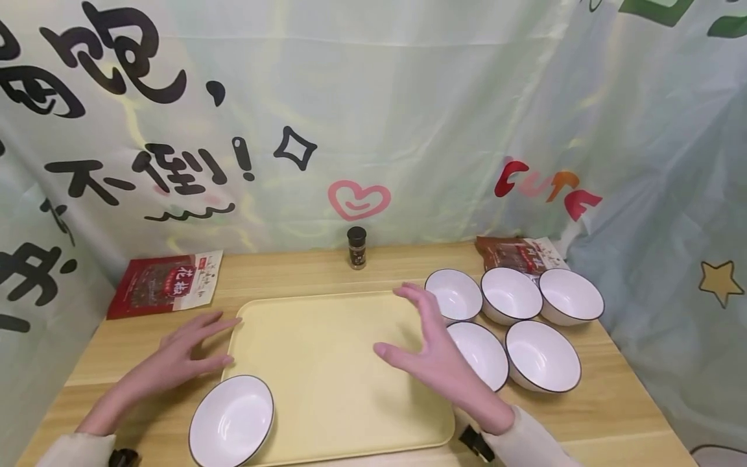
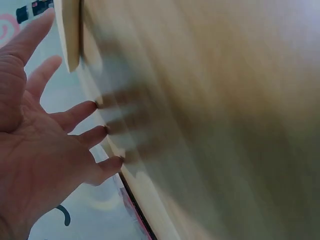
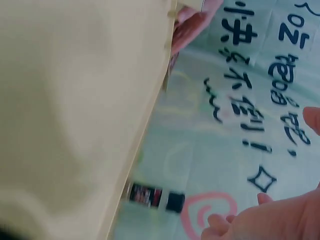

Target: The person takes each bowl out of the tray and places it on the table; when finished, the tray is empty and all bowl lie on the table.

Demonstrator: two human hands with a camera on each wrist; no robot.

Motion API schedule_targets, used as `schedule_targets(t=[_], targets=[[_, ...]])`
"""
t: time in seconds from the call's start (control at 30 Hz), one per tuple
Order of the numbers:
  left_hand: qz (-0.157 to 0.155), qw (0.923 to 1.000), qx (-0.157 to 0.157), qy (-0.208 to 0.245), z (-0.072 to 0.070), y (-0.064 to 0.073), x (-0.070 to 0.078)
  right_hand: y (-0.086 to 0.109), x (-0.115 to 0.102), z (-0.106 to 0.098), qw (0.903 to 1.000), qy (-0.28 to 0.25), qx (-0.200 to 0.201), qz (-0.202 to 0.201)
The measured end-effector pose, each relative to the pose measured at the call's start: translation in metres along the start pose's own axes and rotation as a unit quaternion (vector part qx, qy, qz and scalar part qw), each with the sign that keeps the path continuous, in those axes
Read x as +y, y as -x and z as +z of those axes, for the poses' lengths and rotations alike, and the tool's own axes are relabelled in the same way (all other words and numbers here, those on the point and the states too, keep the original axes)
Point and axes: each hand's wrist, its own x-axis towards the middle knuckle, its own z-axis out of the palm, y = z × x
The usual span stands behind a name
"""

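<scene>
A shallow cream-yellow tray (image 1: 327, 376) lies flat on the wooden table. My left hand (image 1: 187, 350) is at its left side, fingers spread, with thumb and index fingertip right at the rim in the head view. In the left wrist view, the other fingertips of that left hand (image 2: 55, 135) reach down close to the tabletop. My right hand (image 1: 434, 353) hovers over the tray's right part, thumb and fingers apart and holding nothing. A white bowl (image 1: 233, 418) with a dark rim stands by the tray's front left corner, overlapping it in this view.
Several matching white bowls (image 1: 543, 357) stand in two rows at the right, partly behind my right hand. A black-capped spice jar (image 1: 357, 248) is at the back. Red spice packets lie at the back left (image 1: 169, 283) and back right (image 1: 513, 253). A printed cloth (image 1: 408, 117) hangs behind the table.
</scene>
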Motion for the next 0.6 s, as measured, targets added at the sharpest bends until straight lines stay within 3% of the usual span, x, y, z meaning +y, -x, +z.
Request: schedule_targets(t=[0.27,0.43,0.6], targets=[[-0.008,0.9996,0.003,-0.026,-0.004,0.002,-0.005,-0.016,-0.013,0.061,0.9952,-0.014,-0.097,0.004],[-0.01,0.9993,0.001,-0.035,-0.001,0.001,-0.007,-0.015,-0.012,0.103,0.9853,-0.005,-0.171,0.003],[-0.006,0.9984,0.002,-0.056,0.003,-0.003,-0.01,-0.014,-0.013,0.13,0.9767,0.005,-0.214,0.013]])
